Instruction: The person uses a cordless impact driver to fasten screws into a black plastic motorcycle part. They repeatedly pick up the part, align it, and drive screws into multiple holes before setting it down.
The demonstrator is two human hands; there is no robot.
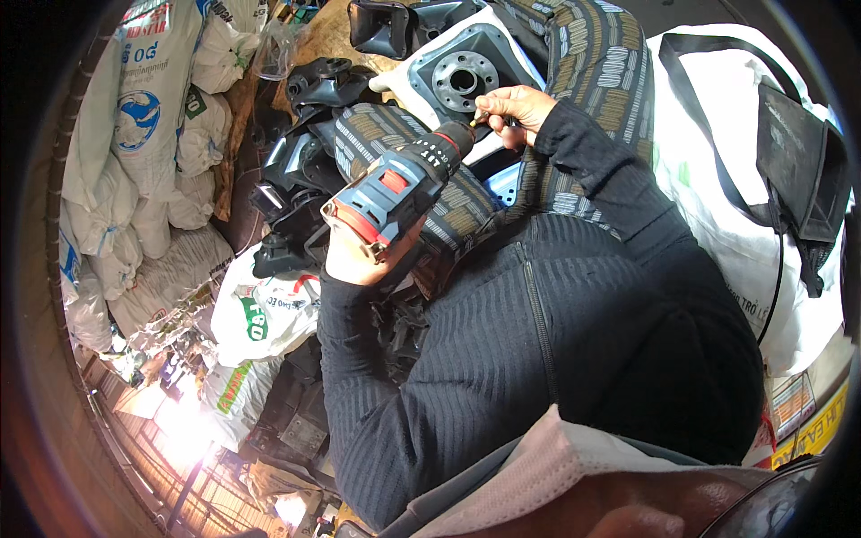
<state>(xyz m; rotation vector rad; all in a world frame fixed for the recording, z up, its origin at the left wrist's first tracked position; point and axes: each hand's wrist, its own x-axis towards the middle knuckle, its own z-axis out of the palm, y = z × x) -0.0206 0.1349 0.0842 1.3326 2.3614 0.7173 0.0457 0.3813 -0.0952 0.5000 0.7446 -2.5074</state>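
Drill, blue-grey with red trim and a black chuck end, lies across the person's patterned trousers, pointing up and to the right. Left hand is wrapped around the rear of the drill; most of its fingers are hidden beneath the body. Right hand is at the chuck end, thumb and fingers pinching a small piece with a yellowish end. Exact kind of piece: too small to tell. Whether it sits in the chuck also cannot be told.

Just above the right fingertips: a grey round metal ring with a large central hole and smaller holes around it, set in a dark square part. White material borders this part on its left. Blue metal piece with holes shows between the legs, below the right hand.

Left of the drill: black moulded parts, heaped together. Farther left, white sacks are stacked. On the person's right, a large white bag with a black strap.
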